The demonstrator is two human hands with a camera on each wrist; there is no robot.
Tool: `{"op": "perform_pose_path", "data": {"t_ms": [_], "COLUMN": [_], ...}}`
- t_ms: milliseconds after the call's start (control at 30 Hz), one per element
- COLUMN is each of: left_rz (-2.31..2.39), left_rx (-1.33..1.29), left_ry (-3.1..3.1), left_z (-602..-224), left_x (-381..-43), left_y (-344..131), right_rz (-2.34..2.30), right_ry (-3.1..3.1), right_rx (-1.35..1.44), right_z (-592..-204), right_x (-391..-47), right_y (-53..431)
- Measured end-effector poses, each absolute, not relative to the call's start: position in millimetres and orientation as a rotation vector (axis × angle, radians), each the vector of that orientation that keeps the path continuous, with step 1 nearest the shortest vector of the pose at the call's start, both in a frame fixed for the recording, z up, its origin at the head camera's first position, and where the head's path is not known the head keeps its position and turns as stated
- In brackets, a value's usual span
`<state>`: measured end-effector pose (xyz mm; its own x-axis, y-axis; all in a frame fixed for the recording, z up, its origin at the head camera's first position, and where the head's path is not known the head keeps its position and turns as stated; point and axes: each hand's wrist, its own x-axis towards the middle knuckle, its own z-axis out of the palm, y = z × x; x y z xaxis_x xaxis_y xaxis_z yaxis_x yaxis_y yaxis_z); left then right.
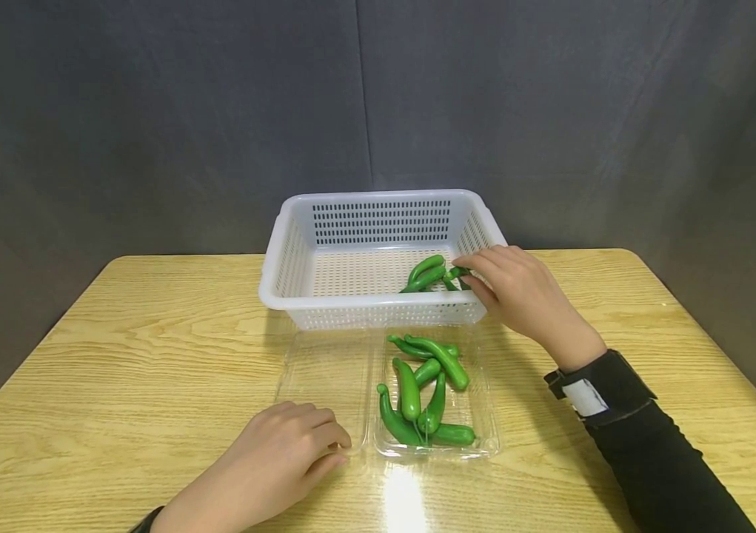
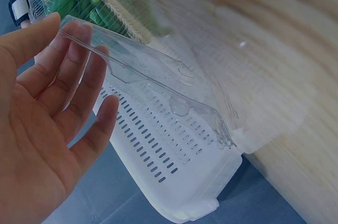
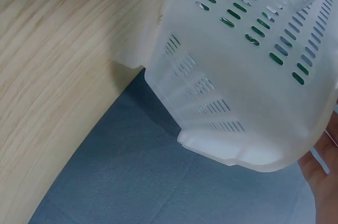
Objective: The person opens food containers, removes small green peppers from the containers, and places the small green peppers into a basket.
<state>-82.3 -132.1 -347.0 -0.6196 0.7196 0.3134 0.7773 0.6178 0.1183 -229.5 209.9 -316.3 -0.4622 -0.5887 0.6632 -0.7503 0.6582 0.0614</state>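
Observation:
My right hand (image 1: pixel 520 292) reaches over the near right corner of a white plastic basket (image 1: pixel 364 301) and pinches a green chili pepper (image 1: pixel 459 272) between thumb and fingers. Beside it inside the basket lie a few more peppers (image 1: pixel 426 274). In the right wrist view the basket wall (image 3: pixel 232 71) hides most of that hand. My left hand (image 1: pixel 284 459), fingers loosely bent, is at the near left corner of a clear hinged container's lid (image 1: pixel 327 377). In the left wrist view its fingertips overlap the lid's edge (image 2: pixel 142 76). Several green peppers (image 1: pixel 409 392) lie in the container's other half.
A light wood-grain table (image 1: pixel 151 333) carries everything. The basket stands near its far edge, directly behind the clear container. A dark grey cloth (image 1: pixel 218 111) hangs behind the table. Light glares off the tabletop in front of the container.

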Motion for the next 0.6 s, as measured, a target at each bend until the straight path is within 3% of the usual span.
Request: {"op": "perform_pose_path", "data": {"t_ms": [600], "left_rz": [-0.348], "left_rx": [-1.222], "left_ry": [-2.627], "left_z": [-346.9], "left_x": [-82.2], "left_y": [-131.7], "right_rz": [0.307], "right_ry": [-2.210], "right_rx": [1.033], "right_z": [-319.0], "right_x": [-231.3], "right_y": [210.3]}}
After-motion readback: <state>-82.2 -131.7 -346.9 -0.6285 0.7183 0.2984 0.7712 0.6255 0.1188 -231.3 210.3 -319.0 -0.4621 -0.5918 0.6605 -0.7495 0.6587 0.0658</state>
